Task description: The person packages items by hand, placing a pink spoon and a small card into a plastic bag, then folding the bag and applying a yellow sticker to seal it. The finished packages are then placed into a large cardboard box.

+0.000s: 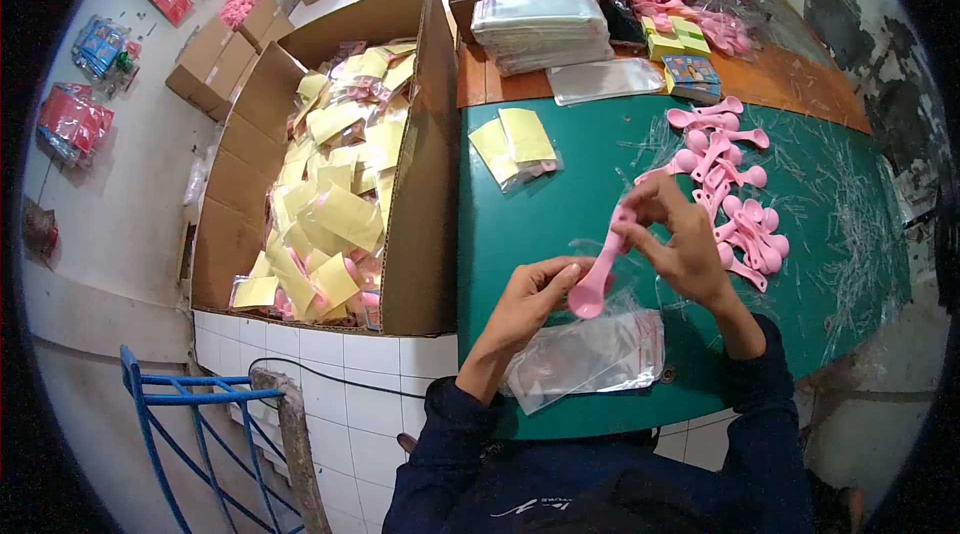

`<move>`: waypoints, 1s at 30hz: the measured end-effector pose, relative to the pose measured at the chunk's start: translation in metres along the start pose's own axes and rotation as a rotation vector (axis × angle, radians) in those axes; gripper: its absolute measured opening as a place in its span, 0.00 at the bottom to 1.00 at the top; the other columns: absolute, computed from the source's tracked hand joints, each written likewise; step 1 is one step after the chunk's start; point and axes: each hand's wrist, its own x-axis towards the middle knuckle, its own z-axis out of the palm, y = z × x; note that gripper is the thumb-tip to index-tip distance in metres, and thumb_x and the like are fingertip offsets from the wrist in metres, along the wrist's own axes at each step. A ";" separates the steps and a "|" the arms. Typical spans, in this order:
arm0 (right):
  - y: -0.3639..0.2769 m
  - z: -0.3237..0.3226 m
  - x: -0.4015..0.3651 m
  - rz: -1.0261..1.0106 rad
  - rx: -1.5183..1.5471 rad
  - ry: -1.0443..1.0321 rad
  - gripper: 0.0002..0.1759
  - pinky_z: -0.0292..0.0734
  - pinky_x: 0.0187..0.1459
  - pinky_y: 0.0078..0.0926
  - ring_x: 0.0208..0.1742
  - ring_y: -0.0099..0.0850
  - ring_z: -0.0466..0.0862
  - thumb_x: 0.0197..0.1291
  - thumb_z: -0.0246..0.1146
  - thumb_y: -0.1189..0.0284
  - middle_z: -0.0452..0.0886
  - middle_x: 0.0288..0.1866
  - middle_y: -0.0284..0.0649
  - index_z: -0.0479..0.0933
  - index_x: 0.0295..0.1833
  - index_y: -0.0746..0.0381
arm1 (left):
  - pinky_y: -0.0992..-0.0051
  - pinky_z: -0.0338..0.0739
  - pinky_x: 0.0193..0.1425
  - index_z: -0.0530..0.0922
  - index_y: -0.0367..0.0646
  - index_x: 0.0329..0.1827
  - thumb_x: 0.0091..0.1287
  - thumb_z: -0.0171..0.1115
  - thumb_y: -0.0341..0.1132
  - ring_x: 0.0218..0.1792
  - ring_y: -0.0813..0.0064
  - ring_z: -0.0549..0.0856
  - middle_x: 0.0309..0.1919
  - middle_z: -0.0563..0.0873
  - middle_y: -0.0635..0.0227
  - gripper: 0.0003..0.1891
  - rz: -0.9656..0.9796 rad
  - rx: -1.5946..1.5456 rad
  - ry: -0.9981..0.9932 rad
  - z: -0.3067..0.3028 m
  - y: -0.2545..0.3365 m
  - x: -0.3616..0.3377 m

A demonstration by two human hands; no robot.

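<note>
A pink measuring spoon (590, 292) is held over the table with its bowl toward me. My right hand (682, 239) pinches its handle between thumb and fingers. At the bowl end, my left hand (537, 299) is closed against the spoon, its fingertips partly hidden behind it. More pink shows behind the bowl, too covered to make out. Clear plastic bags (590, 359) lie in a stack beneath my hands, at the table's near edge. To the right of my right hand is a loose pile of pink measuring spoons (745, 234).
A large cardboard box (425, 174) at left holds many bags with yellow cards. Two yellow-card packs (512, 146) lie on the green table (560, 214). Behind are stacked clear bags (540, 29) and small card bundles (690, 74). Plastic strips (835, 204) litter the right side.
</note>
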 end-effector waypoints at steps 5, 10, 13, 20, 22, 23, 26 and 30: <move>0.014 0.005 0.011 -0.273 0.035 -0.317 0.22 0.67 0.54 0.35 0.48 0.34 0.75 0.66 0.48 0.54 0.78 0.45 0.43 0.75 0.45 0.63 | 0.74 0.79 0.46 0.74 0.35 0.53 0.72 0.46 0.40 0.43 0.73 0.83 0.44 0.83 0.59 0.17 0.049 -0.164 0.155 0.000 0.000 -0.001; 0.090 0.024 0.095 -0.246 -0.299 -0.029 0.24 0.69 0.47 0.33 0.40 0.36 0.74 0.69 0.41 0.56 0.76 0.41 0.44 0.78 0.45 0.61 | 0.73 0.80 0.43 0.73 0.39 0.51 0.72 0.46 0.39 0.40 0.69 0.85 0.42 0.84 0.56 0.14 0.152 -0.262 0.242 -0.003 0.001 -0.002; 0.129 0.041 0.130 -0.142 -0.570 -0.139 0.27 0.68 0.49 0.37 0.43 0.43 0.74 0.68 0.40 0.53 0.78 0.38 0.48 0.78 0.46 0.62 | 0.73 0.80 0.42 0.74 0.39 0.51 0.72 0.46 0.39 0.39 0.69 0.85 0.41 0.84 0.56 0.14 0.169 -0.256 0.232 -0.003 0.001 -0.003; 0.159 -0.032 0.183 0.059 -0.294 0.045 0.38 0.68 0.53 0.33 0.46 0.43 0.79 0.66 0.36 0.43 0.81 0.40 0.52 0.80 0.40 0.65 | 0.73 0.80 0.44 0.74 0.39 0.50 0.73 0.45 0.40 0.40 0.71 0.85 0.42 0.84 0.57 0.15 0.142 -0.254 0.194 -0.008 0.000 -0.003; 0.179 -0.093 0.198 0.039 -0.575 0.115 0.30 0.73 0.43 0.33 0.36 0.34 0.78 0.65 0.44 0.50 0.82 0.33 0.45 0.80 0.40 0.65 | 0.73 0.80 0.45 0.75 0.38 0.50 0.73 0.45 0.40 0.40 0.70 0.85 0.42 0.84 0.56 0.16 0.130 -0.246 0.173 -0.006 0.001 -0.003; 0.162 -0.114 0.195 0.286 -0.685 0.222 0.27 0.74 0.40 0.37 0.36 0.36 0.81 0.59 0.54 0.51 0.82 0.31 0.45 0.80 0.39 0.66 | 0.73 0.80 0.45 0.75 0.38 0.50 0.73 0.45 0.40 0.40 0.70 0.85 0.42 0.84 0.56 0.16 0.126 -0.242 0.161 -0.006 0.001 -0.003; 0.187 -0.168 0.184 0.302 -1.141 0.723 0.24 0.75 0.39 0.43 0.37 0.47 0.82 0.52 0.60 0.52 0.82 0.31 0.51 0.80 0.35 0.66 | 0.72 0.80 0.46 0.75 0.36 0.50 0.73 0.45 0.41 0.41 0.70 0.85 0.42 0.84 0.56 0.17 0.119 -0.241 0.133 -0.005 0.002 -0.002; 0.217 -0.200 0.172 0.518 -1.032 0.497 0.22 0.74 0.44 0.46 0.42 0.52 0.80 0.52 0.60 0.56 0.80 0.38 0.54 0.78 0.42 0.65 | 0.72 0.80 0.47 0.75 0.35 0.49 0.73 0.44 0.40 0.42 0.70 0.85 0.43 0.84 0.56 0.17 0.124 -0.261 0.100 -0.007 0.000 -0.001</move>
